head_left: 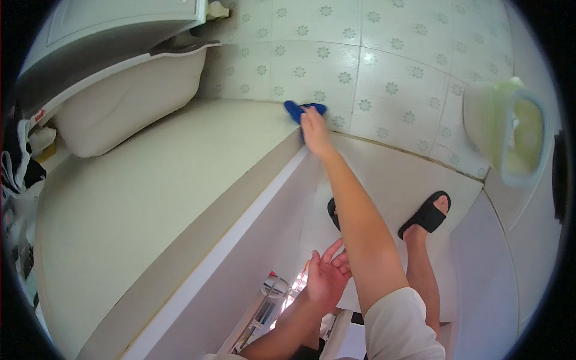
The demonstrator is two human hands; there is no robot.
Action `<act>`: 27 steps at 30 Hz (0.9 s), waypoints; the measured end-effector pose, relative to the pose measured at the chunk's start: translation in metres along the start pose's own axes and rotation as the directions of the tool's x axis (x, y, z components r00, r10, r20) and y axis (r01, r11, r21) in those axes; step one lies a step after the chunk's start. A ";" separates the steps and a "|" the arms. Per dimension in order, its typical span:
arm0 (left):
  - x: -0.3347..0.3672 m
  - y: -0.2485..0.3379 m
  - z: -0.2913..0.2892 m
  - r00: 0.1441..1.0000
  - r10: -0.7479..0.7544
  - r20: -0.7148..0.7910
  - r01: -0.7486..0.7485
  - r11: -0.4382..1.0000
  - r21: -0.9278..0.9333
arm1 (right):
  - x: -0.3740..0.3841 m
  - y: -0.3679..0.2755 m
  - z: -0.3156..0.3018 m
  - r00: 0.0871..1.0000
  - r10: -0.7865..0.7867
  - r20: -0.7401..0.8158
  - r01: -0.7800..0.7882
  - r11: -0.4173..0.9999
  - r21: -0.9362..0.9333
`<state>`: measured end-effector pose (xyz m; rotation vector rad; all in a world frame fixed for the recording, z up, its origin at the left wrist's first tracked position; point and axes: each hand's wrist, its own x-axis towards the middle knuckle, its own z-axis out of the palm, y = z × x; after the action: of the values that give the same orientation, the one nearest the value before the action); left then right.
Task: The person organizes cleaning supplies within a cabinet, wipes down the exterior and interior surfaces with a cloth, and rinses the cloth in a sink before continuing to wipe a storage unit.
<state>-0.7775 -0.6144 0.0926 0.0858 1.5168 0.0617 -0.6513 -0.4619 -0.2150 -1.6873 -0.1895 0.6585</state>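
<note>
A blue cloth (294, 110) is bunched at the far end of the pale countertop (162, 168), where its edge meets the tiled wall. My right hand (315, 133) reaches out to it and presses it down at that corner, its fingers lying over the cloth. Part of the cloth is hidden under the hand. Lower in the picture, my left hand (327, 281) hangs beside my right forearm, palm turned up and fingers loosely apart, with nothing in it.
A white plastic tub (138, 99) stands on the counter's left, below a white cabinet (120, 24). Patterned tiles (312, 60) cover the back wall. A translucent green-tinted container (522, 135) is at the right. My feet in black slippers (427, 217) stand on the pale floor (384, 165).
</note>
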 end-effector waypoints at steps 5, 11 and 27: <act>0.000 0.005 -0.014 0.999 0.034 0.020 -0.031 0.993 -0.118 | -0.003 0.001 0.001 0.988 0.153 0.020 -0.153 0.988 -0.002; 0.010 -0.027 -0.020 0.996 0.041 0.081 -0.035 0.996 -0.077 | -0.039 -0.138 -0.026 0.989 -0.055 0.134 0.036 0.989 0.141; -0.053 -0.048 -0.075 0.946 -0.015 0.325 0.065 0.988 -0.143 | -0.156 -0.494 -0.102 0.856 -0.320 0.406 0.065 0.846 0.529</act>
<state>-0.8561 -0.6662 0.1371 -0.0564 1.1804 0.1248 -0.6135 -0.5070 0.3096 -0.9610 -0.4999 0.8764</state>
